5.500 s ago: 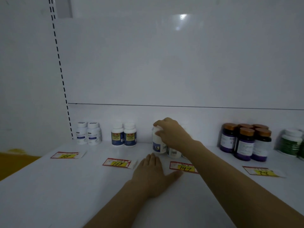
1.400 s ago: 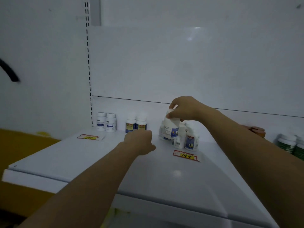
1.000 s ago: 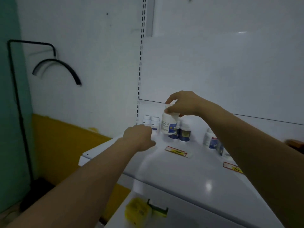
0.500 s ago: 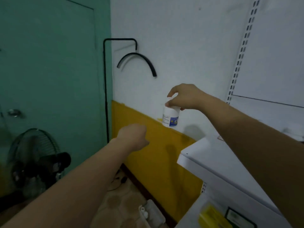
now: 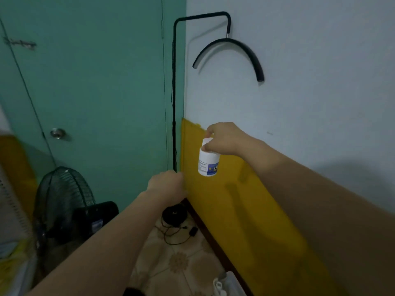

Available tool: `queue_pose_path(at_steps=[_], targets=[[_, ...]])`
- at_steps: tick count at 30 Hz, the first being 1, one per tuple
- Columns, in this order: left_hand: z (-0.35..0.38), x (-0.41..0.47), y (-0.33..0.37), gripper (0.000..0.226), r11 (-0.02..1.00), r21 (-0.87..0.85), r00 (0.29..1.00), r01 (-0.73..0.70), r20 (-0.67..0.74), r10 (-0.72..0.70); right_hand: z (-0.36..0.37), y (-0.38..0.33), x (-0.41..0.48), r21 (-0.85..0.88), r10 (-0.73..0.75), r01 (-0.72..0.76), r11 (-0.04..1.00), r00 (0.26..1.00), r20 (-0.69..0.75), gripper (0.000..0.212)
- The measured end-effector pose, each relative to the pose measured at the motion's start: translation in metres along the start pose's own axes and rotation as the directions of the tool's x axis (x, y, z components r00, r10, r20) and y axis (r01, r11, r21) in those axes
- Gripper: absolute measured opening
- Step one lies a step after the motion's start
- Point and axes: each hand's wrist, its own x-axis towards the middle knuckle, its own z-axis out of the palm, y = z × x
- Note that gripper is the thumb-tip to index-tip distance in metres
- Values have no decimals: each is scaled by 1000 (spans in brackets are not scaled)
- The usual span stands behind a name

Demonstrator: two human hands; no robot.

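Note:
A white pill bottle (image 5: 208, 164) with a blue label hangs upright in the air in front of the yellow and white wall. My right hand (image 5: 224, 138) pinches it by its white cap from above. My left hand (image 5: 167, 185) is stretched forward below and to the left of the bottle, its fingers curled into a loose fist with nothing in it. The shelf with the other bottles is out of view.
A black floor lamp (image 5: 174, 92) with a curved head (image 5: 232, 54) stands in the corner, its round base (image 5: 174, 214) and cables on the tiled floor. A black fan (image 5: 64, 201) stands at the left before a green door (image 5: 85, 82). A white container (image 5: 226, 285) sits low.
My view has swung left, away from the shelf to the room corner. My right hand lifted the bottle off the shelf and carries it along; my left hand left the shelf and curled.

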Motion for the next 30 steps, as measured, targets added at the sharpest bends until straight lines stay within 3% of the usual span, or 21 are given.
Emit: queue_pose_path(at_steps=[7, 14, 22, 25, 30], targets=[[43, 111, -4, 33, 998, 12, 996, -59, 67, 58, 48, 66, 96, 13, 111, -111, 994, 993, 47, 37], [126, 226, 33, 29, 954, 1, 940, -300, 173, 296, 106, 173, 160, 13, 341, -343, 939, 937, 74, 39], [252, 308, 78, 35, 863, -23, 815, -505, 314, 486, 226, 302, 173, 93, 625, -639, 763, 767, 145, 35], [315, 316, 82, 35, 845, -34, 762, -534, 413, 498, 284, 341, 160, 102, 700, -726, 680, 684, 206, 39], [416, 317, 87, 43, 836, -13, 698, -548, 543, 466, 406, 397, 129, 101, 744, -787, 609, 610, 272, 39]])
